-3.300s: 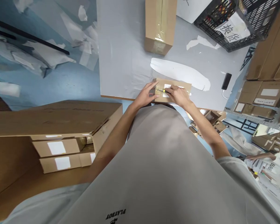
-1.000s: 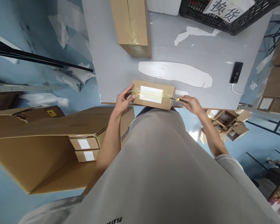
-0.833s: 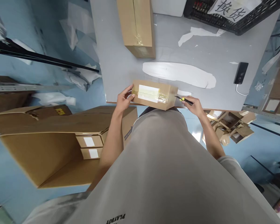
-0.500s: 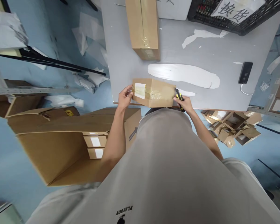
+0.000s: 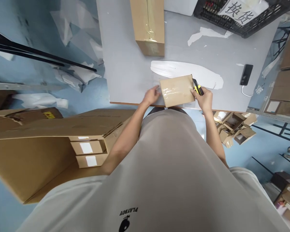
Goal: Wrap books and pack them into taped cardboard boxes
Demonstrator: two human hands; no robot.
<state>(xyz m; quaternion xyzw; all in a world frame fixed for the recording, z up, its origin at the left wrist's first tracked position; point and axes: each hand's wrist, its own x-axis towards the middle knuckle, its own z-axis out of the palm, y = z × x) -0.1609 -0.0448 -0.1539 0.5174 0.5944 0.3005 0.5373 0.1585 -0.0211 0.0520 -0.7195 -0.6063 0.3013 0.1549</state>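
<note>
From where I stand, the small carton [image 5: 177, 92] sits at the table's [image 5: 125, 80] near edge, its taped end turned up. The right hand [image 5: 205, 98] has its fingers closed round a black-and-yellow cutter [image 5: 198, 87] — its thumb at the carton's right edge. The left hand [image 5: 150, 96] is just beside the opposite edge, fingers bent; whether they touch it or pinch anything, I can't tell. Beyond lies a white strip [image 5: 185, 69].

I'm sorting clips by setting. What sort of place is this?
Probably a parcel-handling area, perhaps in a warehouse: a taped carton stands on the grey table, open boxes lie in a heap, and the right hand holds a box cutter.
</note>
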